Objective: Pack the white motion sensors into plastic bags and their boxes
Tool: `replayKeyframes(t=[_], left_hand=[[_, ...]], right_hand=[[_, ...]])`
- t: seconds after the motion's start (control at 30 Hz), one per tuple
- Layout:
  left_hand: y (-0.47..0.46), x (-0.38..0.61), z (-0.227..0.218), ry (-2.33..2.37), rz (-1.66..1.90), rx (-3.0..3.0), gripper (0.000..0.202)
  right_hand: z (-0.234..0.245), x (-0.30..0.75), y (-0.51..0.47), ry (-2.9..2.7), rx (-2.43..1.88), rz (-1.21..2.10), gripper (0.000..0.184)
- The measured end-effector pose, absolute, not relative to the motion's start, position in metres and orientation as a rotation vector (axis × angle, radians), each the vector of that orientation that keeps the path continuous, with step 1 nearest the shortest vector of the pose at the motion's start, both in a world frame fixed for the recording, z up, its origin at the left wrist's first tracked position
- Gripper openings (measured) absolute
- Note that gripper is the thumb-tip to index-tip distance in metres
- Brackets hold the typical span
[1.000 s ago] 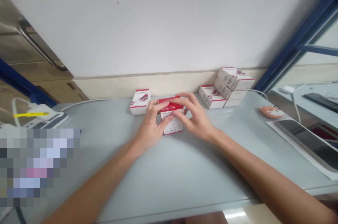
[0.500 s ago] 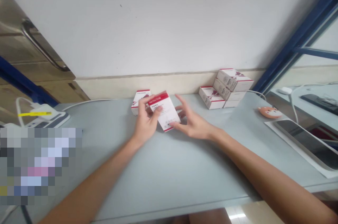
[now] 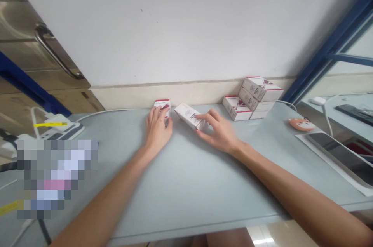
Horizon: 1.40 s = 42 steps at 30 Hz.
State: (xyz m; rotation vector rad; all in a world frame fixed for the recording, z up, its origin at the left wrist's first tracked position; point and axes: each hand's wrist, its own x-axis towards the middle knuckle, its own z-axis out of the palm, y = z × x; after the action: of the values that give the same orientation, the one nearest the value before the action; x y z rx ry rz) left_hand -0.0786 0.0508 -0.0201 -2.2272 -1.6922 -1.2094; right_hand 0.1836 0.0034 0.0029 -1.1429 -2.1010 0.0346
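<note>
My left hand lies over a small white box with red trim, its fingers draped across the box's near side. To the right, a white detector box lies flat and slanted on the pale grey table. My right hand sits at that box's right end, with its fingertips on the top face. The box's red face is hidden. My two hands are apart, with the detector box between them.
A stack of white boxes stands against the wall, with another box beside it. Further right are a small orange fox-shaped mouse and a tablet. A white device with a yellow strip and a pixelated patch sit left.
The detector box has left my left hand and now lies flat under my right fingertips, its red face out of sight. My left hand has moved onto the small box.
</note>
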Motion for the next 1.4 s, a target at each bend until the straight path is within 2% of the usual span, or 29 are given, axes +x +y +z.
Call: replayKeyframes(t=[0.23, 0.57, 0.77, 0.9, 1.03, 1.1, 1.23, 1.4], left_hand=[[0.056, -0.083, -0.026, -1.737, -1.257, -2.230, 0.039], [0.061, -0.085, -0.025, -1.695, -1.346, -2.269, 0.034], [0.061, -0.084, -0.025, -1.699, -1.363, -2.270, 0.042], [0.062, -0.084, -0.023, -1.728, -1.367, -2.276, 0.047], [0.056, -0.082, -0.019, -1.748, -1.320, -2.309, 0.043], [0.051, -0.080, -0.018, -1.763, -1.202, -2.336, 0.039], [0.048, -0.080, -0.016, -1.766, -1.004, -2.375, 0.040], [0.056, -0.089, -0.015, -1.737, -0.985, -2.448, 0.038]], right_hand=[[-0.008, 0.161, -0.001, -2.194, -1.126, -0.264, 0.039], [-0.013, 0.123, 0.030, -2.368, -1.154, -0.215, 0.036], [-0.010, 0.088, 0.046, -2.281, -1.231, -0.124, 0.030], [-0.007, 0.071, 0.046, -2.228, -1.252, -0.092, 0.034], [0.000, 0.110, 0.049, -2.201, -1.127, -0.010, 0.040], [0.002, 0.151, 0.054, -2.189, -1.133, -0.111, 0.042], [-0.003, 0.236, 0.069, -2.051, -1.515, -0.412, 0.047], [-0.021, 0.279, 0.079, -1.923, -1.770, -0.424, 0.044]])
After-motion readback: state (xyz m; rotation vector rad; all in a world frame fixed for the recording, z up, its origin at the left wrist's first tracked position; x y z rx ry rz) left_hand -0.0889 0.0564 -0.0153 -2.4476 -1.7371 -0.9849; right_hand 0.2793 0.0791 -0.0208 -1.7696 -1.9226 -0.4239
